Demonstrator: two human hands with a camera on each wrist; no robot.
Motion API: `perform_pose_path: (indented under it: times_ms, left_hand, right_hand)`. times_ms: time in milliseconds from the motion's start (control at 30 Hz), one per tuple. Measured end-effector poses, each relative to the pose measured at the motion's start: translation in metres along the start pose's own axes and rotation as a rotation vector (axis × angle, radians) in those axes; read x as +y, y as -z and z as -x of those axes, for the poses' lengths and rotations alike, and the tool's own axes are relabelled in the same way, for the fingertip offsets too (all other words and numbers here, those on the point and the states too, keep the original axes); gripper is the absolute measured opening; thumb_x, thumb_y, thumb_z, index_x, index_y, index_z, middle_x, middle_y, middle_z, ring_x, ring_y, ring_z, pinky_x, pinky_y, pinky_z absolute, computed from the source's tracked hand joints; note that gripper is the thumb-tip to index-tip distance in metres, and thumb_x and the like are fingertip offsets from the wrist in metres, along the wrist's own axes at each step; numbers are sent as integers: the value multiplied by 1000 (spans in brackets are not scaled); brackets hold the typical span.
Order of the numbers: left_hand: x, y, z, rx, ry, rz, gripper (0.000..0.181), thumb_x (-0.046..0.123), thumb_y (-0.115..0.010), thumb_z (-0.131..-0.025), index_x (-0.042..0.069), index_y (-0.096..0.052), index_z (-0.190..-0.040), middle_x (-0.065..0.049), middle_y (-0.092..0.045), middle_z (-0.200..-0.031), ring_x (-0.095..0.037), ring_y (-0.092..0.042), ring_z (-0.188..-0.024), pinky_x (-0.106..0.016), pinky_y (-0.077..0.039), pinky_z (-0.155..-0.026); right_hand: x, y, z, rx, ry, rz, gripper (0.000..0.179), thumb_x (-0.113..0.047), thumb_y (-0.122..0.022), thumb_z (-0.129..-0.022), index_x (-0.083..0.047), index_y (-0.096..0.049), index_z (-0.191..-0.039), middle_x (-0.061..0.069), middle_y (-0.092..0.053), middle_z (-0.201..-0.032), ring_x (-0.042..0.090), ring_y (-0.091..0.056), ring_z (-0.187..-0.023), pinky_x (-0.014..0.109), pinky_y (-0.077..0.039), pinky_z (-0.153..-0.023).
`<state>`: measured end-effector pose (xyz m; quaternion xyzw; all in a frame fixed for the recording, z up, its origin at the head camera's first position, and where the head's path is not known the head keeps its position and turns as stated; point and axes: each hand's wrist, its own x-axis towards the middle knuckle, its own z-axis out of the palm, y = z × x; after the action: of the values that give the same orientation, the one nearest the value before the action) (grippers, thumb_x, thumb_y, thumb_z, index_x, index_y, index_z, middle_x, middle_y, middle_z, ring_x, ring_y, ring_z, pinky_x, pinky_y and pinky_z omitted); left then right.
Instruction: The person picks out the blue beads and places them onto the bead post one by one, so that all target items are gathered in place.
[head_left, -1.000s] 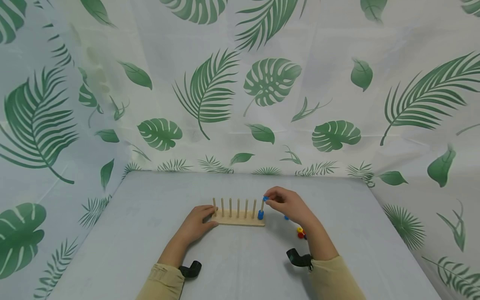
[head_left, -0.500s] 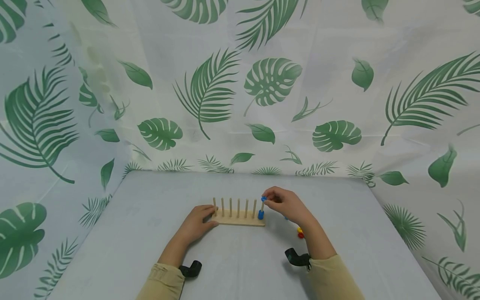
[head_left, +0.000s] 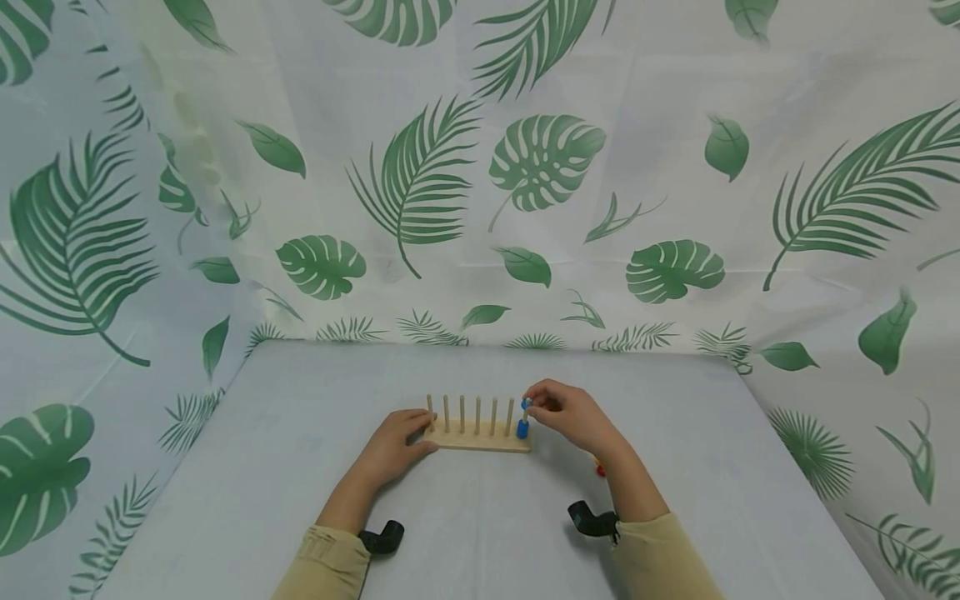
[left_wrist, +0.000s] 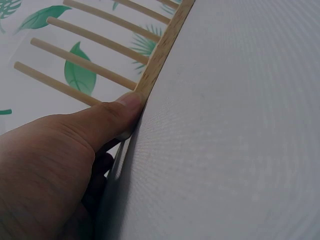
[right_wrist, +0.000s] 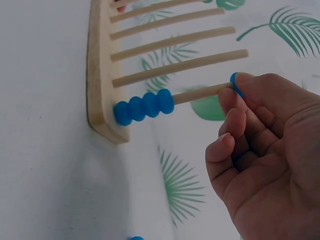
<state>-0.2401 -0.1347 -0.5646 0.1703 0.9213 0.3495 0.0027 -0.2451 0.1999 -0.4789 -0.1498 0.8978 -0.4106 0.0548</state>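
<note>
A wooden board with a row of upright pegs (head_left: 477, 442) stands on the table. My left hand (head_left: 396, 447) grips its left end, the thumb lying along the front edge in the left wrist view. Several blue beads (right_wrist: 145, 106) are stacked at the bottom of the rightmost peg (right_wrist: 202, 93). At that peg's tip my right hand (head_left: 576, 415) pinches another blue bead (right_wrist: 233, 84) between thumb and index finger, and the fingers mostly cover it. The other pegs (left_wrist: 57, 84) carry no beads.
A red bead (head_left: 601, 471) and a bit of yellow show beside my right forearm, which partly hides them. Another blue piece (right_wrist: 136, 238) peeks in at the right wrist view's bottom edge. A leaf-printed sheet (head_left: 450, 208) hangs behind the pale table (head_left: 315, 383).
My right hand has moved slightly left and down, bringing the blue bead onto the tip of the rightmost peg. The left hand stays put. My right forearm now covers more of the loose beads.
</note>
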Motion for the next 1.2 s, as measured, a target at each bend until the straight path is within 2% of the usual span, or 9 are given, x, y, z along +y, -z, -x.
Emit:
perform_pose_path:
  times_ms: [233,700,900,1100,1200]
  left_hand:
    - [-1,0,0,1,0,-3,55,35,-73,-89,13,-59,-138,-8,-56,-142,-32,-46,-137,-51,-38,-115]
    - [0,0,0,-5,2,-11,56,34,-73,-89,13,-59,-139,-8,-56,-142,-32,-46,-137,-50,-38,-116]
    - [0,0,-1,-8,5,-14,56,34,-73,-89,12,-58,-139,-8,-56,-143,-32,-46,-137,-51,-38,-116]
    - [-1,-1,-1,-21,35,-10,58,35,-73,-89,14,-57,-140,-7,-54,-144,-30,-45,-139,-49,-36,-117]
    - [-1,-1,-1,-17,27,-9,57,35,-73,-89,14,-58,-140,-7,-55,-144,-31,-45,-138,-49,-37,-117]
  right_hand:
    - [9,-6,-1,4,-18,-5,16,-28,-70,-93,-25,-67,-109,-5,-65,-89,15,-58,-82,28,-51,-69]
    - [20,-16,-1,-33,-22,-29,15,-21,-70,-93,-18,-67,-108,-2,-64,-89,16,-55,-80,28,-48,-67]
    - [24,-19,-2,-36,-27,-37,15,-20,-70,-93,-18,-67,-107,-2,-64,-89,15,-56,-80,28,-48,-66]
    - [27,-20,-2,-40,-30,-34,13,-21,-70,-93,-20,-68,-105,-3,-64,-89,15,-55,-79,28,-47,-65]
    - [29,-21,-2,-46,-33,-38,12,-21,-70,-93,-21,-68,-104,-3,-64,-89,15,-55,-79,28,-46,-64]
